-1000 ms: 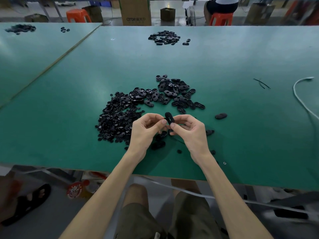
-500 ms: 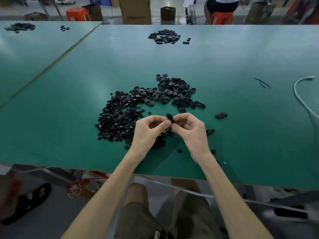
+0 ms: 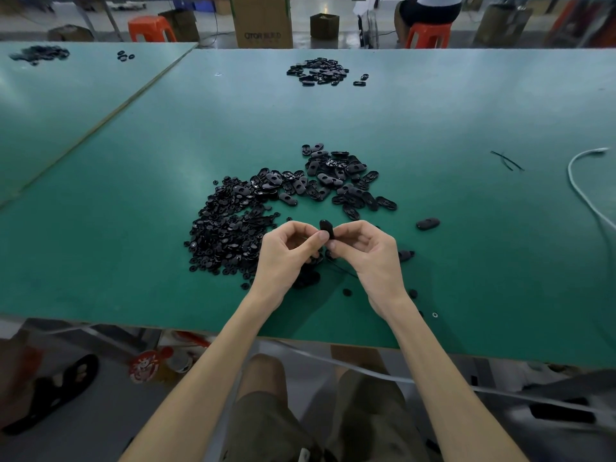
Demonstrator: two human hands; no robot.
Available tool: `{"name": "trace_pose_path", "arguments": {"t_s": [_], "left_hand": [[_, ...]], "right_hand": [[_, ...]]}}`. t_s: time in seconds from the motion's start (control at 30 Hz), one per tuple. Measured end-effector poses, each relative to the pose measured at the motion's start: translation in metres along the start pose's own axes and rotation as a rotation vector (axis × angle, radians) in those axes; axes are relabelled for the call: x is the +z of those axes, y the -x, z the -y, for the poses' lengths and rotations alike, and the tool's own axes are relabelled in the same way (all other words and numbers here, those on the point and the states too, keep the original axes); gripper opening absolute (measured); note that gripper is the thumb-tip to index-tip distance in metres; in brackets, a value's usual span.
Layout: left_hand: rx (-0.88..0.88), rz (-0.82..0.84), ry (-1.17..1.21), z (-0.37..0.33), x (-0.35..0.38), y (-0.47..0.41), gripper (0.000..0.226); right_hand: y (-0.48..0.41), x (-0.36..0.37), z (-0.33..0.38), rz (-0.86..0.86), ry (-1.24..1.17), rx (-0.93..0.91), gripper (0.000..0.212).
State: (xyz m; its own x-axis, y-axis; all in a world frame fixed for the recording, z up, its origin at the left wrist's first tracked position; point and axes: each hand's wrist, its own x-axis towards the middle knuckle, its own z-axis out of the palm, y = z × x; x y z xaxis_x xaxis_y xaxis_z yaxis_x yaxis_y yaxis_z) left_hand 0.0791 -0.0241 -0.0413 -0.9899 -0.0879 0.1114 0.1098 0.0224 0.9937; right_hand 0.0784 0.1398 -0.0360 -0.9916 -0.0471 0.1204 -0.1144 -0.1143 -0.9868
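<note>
A small black oval plastic piece [image 3: 326, 227] stands upright between my two hands, just above the green table [image 3: 133, 261]. My left hand [image 3: 286, 255] pinches it from the left with thumb and curled fingers. From the right, my right hand [image 3: 370, 255] pinches the same piece. Behind my left hand lies a heap of small black round parts [image 3: 226, 228]. A heap of larger black oval shells [image 3: 336, 181] lies beyond my hands. Some dark pieces sit under my hands, mostly hidden.
One assembled black oval piece [image 3: 427, 224] lies alone to the right. Another pile of black parts [image 3: 318, 71] sits far back. A white cable [image 3: 580, 191] curves along the right side, near a thin black strand [image 3: 506, 160]. Boxes and orange stools stand beyond the table.
The black piece has been turned and raised a little between my fingertips; both hands stay in nearly the same place, pressed close together.
</note>
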Motion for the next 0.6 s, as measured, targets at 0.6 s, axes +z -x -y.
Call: {"name": "trace_pose_path", "arguments": {"t_s": [0.6], "left_hand": [[-0.006,0.049,0.08,-0.0034,-0.004,0.0021,0.027]], "right_hand": [[0.0023,0.0006,0.0048,0.014,-0.052,0.03,0.023]]}}
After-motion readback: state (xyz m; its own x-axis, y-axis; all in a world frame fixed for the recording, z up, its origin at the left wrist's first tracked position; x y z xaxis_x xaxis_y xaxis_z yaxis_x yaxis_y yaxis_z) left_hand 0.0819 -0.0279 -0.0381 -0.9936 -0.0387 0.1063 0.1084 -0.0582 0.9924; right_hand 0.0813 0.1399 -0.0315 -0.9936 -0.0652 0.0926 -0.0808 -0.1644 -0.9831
